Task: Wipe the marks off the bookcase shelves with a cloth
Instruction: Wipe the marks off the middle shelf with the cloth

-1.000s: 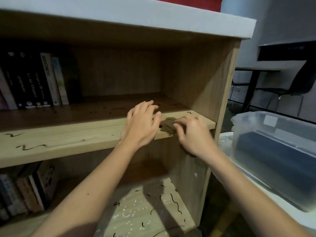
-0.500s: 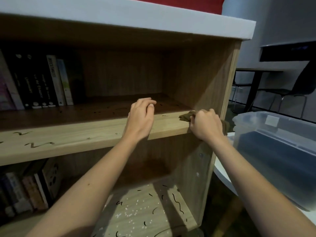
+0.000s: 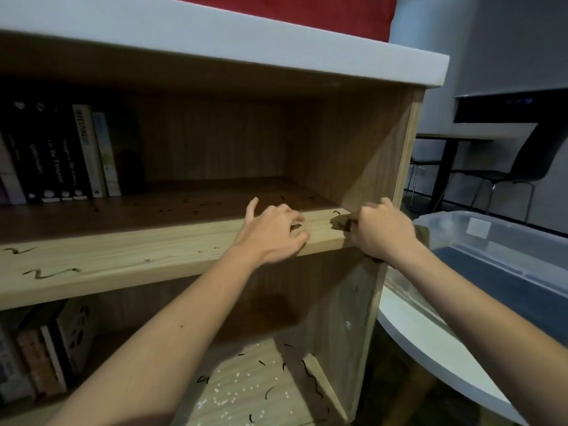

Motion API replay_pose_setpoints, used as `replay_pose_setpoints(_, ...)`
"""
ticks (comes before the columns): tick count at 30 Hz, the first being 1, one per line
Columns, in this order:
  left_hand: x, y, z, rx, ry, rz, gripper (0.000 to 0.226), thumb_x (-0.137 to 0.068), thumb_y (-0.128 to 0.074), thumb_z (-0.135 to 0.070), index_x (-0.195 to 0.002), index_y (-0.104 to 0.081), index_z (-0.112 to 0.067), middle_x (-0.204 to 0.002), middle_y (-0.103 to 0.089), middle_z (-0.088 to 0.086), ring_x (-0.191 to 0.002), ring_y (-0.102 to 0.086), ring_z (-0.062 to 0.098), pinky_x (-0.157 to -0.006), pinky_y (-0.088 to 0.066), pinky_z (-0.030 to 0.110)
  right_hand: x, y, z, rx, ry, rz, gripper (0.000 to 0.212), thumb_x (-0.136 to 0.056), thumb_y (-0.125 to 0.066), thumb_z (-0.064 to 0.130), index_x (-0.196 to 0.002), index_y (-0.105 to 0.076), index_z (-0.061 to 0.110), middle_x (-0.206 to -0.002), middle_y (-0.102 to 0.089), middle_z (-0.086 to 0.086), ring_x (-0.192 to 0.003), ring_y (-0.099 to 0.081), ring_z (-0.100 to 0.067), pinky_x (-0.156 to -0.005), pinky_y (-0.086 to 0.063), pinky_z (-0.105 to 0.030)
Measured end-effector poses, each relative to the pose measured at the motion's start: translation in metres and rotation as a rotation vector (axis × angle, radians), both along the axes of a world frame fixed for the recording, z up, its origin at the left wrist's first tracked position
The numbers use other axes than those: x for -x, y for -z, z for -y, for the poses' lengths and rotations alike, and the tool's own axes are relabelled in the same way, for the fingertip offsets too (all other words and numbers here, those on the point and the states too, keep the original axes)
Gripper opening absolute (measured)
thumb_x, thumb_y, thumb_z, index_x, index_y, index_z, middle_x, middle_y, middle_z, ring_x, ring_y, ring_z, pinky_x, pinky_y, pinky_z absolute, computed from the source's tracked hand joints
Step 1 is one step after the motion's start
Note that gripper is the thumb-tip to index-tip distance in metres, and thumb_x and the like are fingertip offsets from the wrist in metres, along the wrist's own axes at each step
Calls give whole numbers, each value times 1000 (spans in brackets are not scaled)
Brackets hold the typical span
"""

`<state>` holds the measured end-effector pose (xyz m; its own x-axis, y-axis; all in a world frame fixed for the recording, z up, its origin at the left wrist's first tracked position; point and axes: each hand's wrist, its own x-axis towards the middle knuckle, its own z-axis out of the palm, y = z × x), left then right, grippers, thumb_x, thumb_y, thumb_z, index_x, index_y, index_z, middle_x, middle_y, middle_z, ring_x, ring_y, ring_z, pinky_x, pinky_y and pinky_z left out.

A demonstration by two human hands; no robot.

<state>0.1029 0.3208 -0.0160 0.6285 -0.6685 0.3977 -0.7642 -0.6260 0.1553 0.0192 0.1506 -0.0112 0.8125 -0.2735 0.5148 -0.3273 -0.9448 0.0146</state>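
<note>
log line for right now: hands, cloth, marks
right hand: grips cloth at right end of shelf | left hand: rests on shelf front edge | marks: black squiggles at left

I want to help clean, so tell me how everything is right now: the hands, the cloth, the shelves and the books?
Middle shelf: black squiggles on its front edge.
Bottom shelf: black marks and white specks.
Cloth: bunched up at the middle shelf's right end.
Left hand: open, fingers spread on the middle shelf's edge.
Right hand: gripping the cloth.
Top books: standing upright.
Lower books: leaning.
</note>
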Motion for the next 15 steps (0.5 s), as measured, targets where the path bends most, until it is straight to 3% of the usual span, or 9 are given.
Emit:
replay_pose_setpoints(2,-2,1,1,-36,-20,-22,49,-92,-33,-56,-129,-50,-29,-139,-45,-5,-130,-38,11,-112,11,48,-17,-9,-4,32,68,-56,24,-90,-51,32,-98,-60,11,-104,-61,-9,-108,-45,-27,-76,-40,-36)
replay_pose_setpoints(7,-4,2,4,-84,-41,-6,55,-90,-28,-64,-128,-50,-32,-138,-46,-6,-129,-41,12,-112,12,49,-56,-15,-13,-246,-16,-106,20,-92,-48,20,-106,-57,9,-107,-60,-14,-114,-43,-31,-82,-44,-42)
replay_pose_setpoints(12,-7,3,4,-79,-24,-12,54,-89,-30,-64,-127,-51,-31,-136,-47,-8,-127,-42,9,-112,10,48,-30,-18,4,-161,-22,-151,8,-90,-51,20,-88,-49,13,-90,-47,-8,-85,-49,-25,-68,-44,-34)
replay_pose_setpoints(15,-5,1,4,-87,-15,-9,53,-90,-30,-63,-127,-51,-31,-134,-48,-8,-127,-42,9,-113,9,48,-49,-22,-7,-80,-22,-150,16,-91,-50,19,-102,-56,9,-97,-56,-13,-105,-48,-30,-74,-42,-38)
